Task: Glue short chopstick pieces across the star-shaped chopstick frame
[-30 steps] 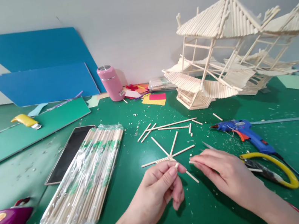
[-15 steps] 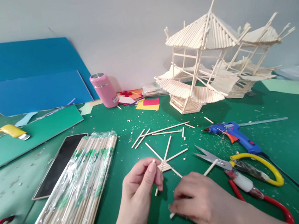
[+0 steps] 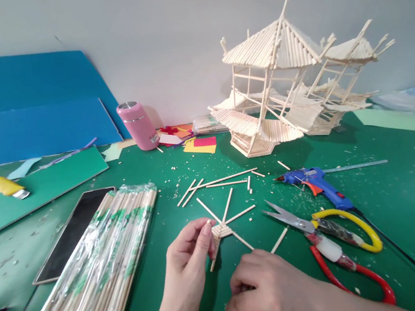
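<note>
Pinched between thumb and index finger, a spoke of a star-shaped frame of thin wooden sticks (image 3: 225,230) is in my left hand (image 3: 192,256). Short sticks lie side by side across the middle of this frame, and its other spokes fan outward. My right hand (image 3: 272,290) is closed around a longer wooden stick (image 3: 279,240) just to the right of the frame. Both ends of that stick poke out past the hand; its middle is hidden. Several loose cut sticks (image 3: 219,179) lie behind the frame.
Scissors (image 3: 302,224) lie open by my right hand, with a blue glue gun (image 3: 312,177) behind. At left are a bag of sticks (image 3: 94,264) and a phone (image 3: 72,226). A stick-built pavilion (image 3: 275,85), a pink flask (image 3: 139,126) and a yellow cutter (image 3: 4,187) stand or lie farther back.
My right hand has drawn the loose stick slightly nearer to me and to the left. My left hand keeps its pinch on the frame. The whole view has shifted a little.
</note>
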Demonstrator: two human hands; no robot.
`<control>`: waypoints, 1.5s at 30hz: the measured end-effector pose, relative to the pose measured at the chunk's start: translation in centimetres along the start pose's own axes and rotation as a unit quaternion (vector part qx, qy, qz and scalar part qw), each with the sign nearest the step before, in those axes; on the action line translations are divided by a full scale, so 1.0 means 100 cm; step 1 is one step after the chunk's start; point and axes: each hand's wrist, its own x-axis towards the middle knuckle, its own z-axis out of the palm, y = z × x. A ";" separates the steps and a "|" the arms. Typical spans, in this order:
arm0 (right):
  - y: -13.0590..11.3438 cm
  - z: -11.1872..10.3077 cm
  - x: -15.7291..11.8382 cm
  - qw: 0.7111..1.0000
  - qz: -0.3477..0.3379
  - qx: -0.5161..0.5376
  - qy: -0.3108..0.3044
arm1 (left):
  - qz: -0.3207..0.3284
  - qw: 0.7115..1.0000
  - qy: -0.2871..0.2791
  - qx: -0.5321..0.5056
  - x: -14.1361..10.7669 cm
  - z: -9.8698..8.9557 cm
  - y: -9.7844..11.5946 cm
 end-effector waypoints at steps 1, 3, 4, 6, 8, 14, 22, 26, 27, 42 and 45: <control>-0.001 -0.003 0.001 1.000 0.003 0.005 0.000 | 0.006 1.000 -0.002 0.012 0.000 0.000 -0.001; -0.003 -0.013 0.002 1.000 0.023 0.014 0.010 | 0.015 0.999 -0.004 0.032 0.001 0.000 -0.003; -0.003 -0.020 0.001 0.999 0.044 0.019 0.022 | 0.019 0.999 -0.004 0.041 0.001 0.000 -0.004; -0.001 -0.036 -0.008 0.992 0.102 0.021 0.065 | 0.029 0.998 -0.003 0.063 0.001 -0.001 -0.004; 0.007 -0.048 -0.027 0.976 0.175 0.010 0.131 | 0.046 0.994 0.001 0.095 0.000 -0.002 -0.004; 0.039 -0.040 -0.128 0.896 0.373 -0.117 0.212 | 0.133 0.971 -0.016 0.197 0.000 -0.002 -0.004; 0.044 -0.028 -0.158 0.896 0.375 -0.177 0.159 | 0.162 0.953 -0.040 0.254 0.007 0.000 -0.015; 0.050 -0.039 -0.150 0.901 0.371 -0.176 0.138 | 0.158 0.952 -0.066 0.256 0.008 0.000 -0.016; 0.052 -0.041 -0.151 0.901 0.368 -0.182 0.137 | 0.156 0.952 -0.068 0.255 0.008 0.001 -0.016; 0.104 -0.058 -0.175 0.880 0.365 -0.278 0.125 | 0.153 0.957 -0.083 0.232 0.004 0.005 -0.016; 0.103 -0.063 -0.178 0.883 0.360 -0.276 0.118 | 0.149 0.962 -0.073 0.218 0.004 0.004 -0.011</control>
